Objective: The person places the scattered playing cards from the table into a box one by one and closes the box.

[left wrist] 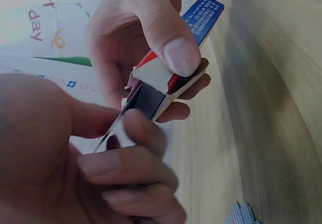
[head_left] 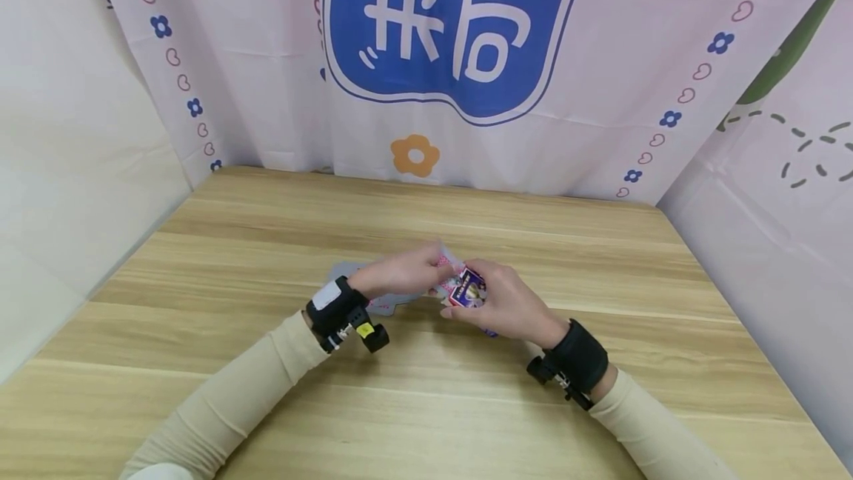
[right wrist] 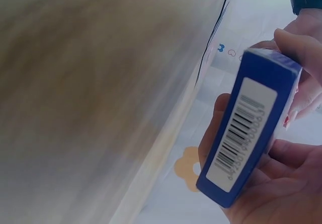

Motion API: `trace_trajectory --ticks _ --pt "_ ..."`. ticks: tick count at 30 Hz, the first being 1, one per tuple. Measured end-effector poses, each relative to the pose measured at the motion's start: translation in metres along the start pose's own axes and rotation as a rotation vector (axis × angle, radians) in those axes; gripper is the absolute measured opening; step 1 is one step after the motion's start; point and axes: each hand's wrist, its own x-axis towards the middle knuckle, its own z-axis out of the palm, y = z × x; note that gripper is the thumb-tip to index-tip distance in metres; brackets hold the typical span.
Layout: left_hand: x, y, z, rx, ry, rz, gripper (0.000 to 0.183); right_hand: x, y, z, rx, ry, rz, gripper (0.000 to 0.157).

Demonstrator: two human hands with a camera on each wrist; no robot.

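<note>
My right hand (head_left: pixel 509 302) grips a blue and red playing-card box (head_left: pixel 469 289), thumb on the near side and fingers on the far side. The box's torn white flap (left wrist: pixel 153 75) and dark open end show in the left wrist view; its barcode side (right wrist: pixel 239 133) faces the right wrist camera. At the open end, my left hand (head_left: pixel 403 271) pinches a thin card (left wrist: pixel 106 136), seen nearly edge-on, between thumb and fingers. A pink-patterned card face (head_left: pixel 448 261) shows between the hands. Loose playing cards (head_left: pixel 383 308) lie on the table beneath the left hand, partly hidden by it.
The wood-grain table (head_left: pixel 426 406) spreads around both hands. A printed cloth (head_left: pixel 280 110) hangs along its far edge, and pale cloth walls (head_left: pixel 67 132) stand at both sides. Each wrist wears a black band (head_left: pixel 578 355) with a small camera.
</note>
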Motion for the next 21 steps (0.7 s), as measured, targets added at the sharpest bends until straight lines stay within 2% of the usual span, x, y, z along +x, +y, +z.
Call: trace_trajectory --ticks 4,8,12,15,21 --pt "-0.001 0.000 -0.006 -0.025 -0.078 0.022 0.035 0.000 0.001 -0.001 0.006 -0.007 -0.005 0.053" --pt "-0.007 0.000 -0.017 -0.086 -0.043 -0.027 0.025 0.000 0.001 -0.005 0.009 0.000 0.035 0.048" --pt "-0.010 0.001 -0.023 -0.103 -0.024 -0.054 0.027 0.001 0.001 -0.009 0.012 0.008 0.063 0.045" --pt "-0.009 0.001 -0.022 -0.054 -0.040 -0.047 0.027 0.001 0.002 -0.009 0.011 0.005 0.048 0.045" --pt "-0.003 0.000 -0.011 0.050 -0.104 0.023 0.034 0.001 0.004 -0.006 0.024 0.007 0.005 0.042"
